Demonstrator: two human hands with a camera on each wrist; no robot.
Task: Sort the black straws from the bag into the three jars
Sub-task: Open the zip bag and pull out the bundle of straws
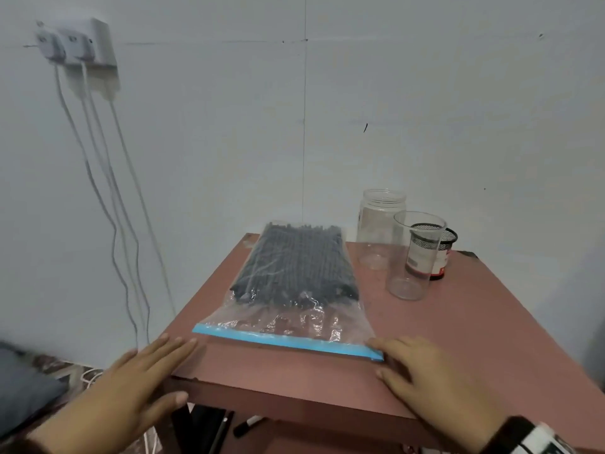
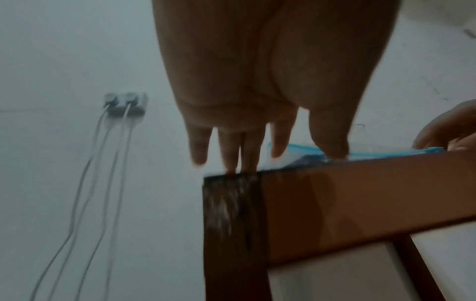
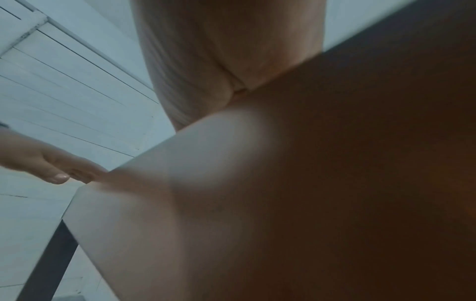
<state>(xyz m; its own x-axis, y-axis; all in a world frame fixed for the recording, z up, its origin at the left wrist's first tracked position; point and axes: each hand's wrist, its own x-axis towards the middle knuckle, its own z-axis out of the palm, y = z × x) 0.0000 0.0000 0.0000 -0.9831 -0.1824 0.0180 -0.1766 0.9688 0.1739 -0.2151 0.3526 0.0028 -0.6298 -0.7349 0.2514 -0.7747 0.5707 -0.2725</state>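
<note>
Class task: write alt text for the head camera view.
A sealed clear bag of black straws lies on a reddish table; the left hand and right hand lie flat near its blue zip strip. Three empty containers stand behind.

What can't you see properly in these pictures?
- Right hand: its fingers are hidden in the right wrist view by the palm and the blurred table edge.
- Bag: head view is too blurry to tell whether its blue seal is open.
- Mesh cup: partly hidden behind the front jar, its label unreadable.
</note>
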